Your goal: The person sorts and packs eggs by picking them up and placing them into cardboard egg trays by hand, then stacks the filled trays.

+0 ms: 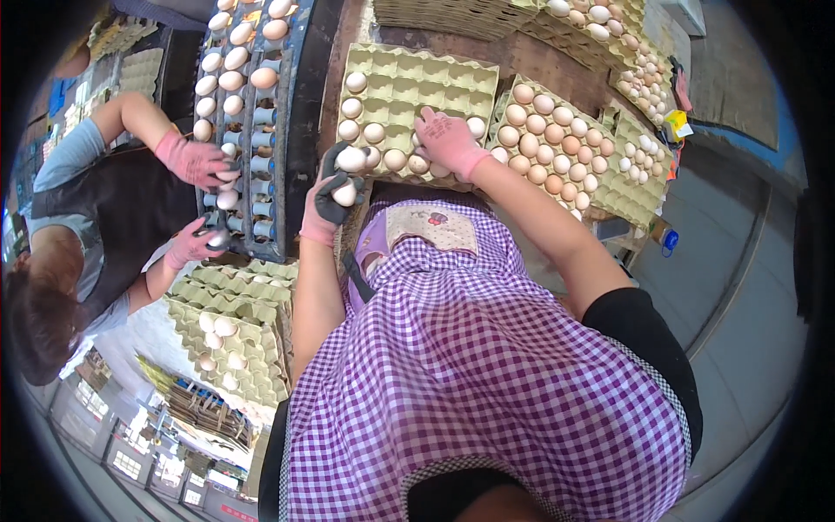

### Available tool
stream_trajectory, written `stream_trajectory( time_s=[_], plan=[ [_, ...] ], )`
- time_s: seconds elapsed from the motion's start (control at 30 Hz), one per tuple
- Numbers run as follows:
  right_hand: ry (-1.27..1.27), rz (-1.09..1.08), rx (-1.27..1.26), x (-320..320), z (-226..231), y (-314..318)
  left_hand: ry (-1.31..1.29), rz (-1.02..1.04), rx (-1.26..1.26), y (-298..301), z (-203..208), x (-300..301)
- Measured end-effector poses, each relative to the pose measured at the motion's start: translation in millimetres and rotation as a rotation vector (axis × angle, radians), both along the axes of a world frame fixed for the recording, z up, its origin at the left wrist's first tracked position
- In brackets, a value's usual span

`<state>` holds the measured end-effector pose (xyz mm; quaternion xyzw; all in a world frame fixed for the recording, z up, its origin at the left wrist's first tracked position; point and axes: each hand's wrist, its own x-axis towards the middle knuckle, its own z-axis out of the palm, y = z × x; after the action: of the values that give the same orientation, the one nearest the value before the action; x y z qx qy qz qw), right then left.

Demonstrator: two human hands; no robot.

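Note:
My left hand [323, 207], in a pink glove with dark palm and fingers, is closed around a whitish egg [345, 193]. Another pale egg [351, 159] sits at its fingertips, by the near left corner of a pulp egg tray [409, 78]. Over that tray's near side, my right hand [448, 143], in a pink glove, points its bent fingers down onto an egg mostly hidden beneath them. Eggs sit along the tray's left side and near row, including a brownish egg [395, 160]; many far cups hold none.
To the right stands a tray of brown and white eggs [544, 130], with more stacked trays beyond. A roller conveyor [261, 174] carries eggs at left. Beside it a co-worker's gloved hands [191, 161] handle eggs. More trays [252, 317] are stacked at lower left.

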<state>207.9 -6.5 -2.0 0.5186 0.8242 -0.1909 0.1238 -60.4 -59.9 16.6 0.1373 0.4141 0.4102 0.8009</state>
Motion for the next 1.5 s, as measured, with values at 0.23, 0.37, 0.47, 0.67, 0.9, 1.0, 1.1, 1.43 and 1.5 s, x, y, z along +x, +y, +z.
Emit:
stream_trajectory(
  time_s=[0.23, 0.37, 0.47, 0.67, 0.9, 1.0, 1.1, 1.43, 1.5],
  plan=[
    [0.809, -0.561, -0.550, 45, -6, 24, 1.697, -0.457, 0.372, 50, -27, -7],
    [1.303, -0.815, -0.880, 3, 41, 53, 1.746, -0.758, 0.246, 65, -41, 10],
    [0.978, -0.527, -0.532, -47, 32, 97, 1.783, -0.768, 0.260, 62, -36, 14],
    [-0.029, 0.226, 0.121, -99, 4, 147, 1.650, -0.462, 0.341, 25, -19, 1],
    [0.410, 0.110, -0.042, -122, 48, 152, 1.381, -0.141, 0.062, -17, 50, -48],
    [0.535, 0.217, -0.248, -177, 63, 125, 1.421, 0.000, -0.075, -40, 58, -73],
    [0.524, 0.311, -0.263, -233, 67, 82, 1.542, 0.049, -0.195, -57, 46, -94],
    [0.538, 0.264, -0.096, -275, 42, 84, 1.648, 0.078, -0.375, -82, 19, -127],
    [0.549, 0.169, 0.102, -267, 45, 125, 1.579, 0.180, -0.388, -75, 43, -126]
  ],
)
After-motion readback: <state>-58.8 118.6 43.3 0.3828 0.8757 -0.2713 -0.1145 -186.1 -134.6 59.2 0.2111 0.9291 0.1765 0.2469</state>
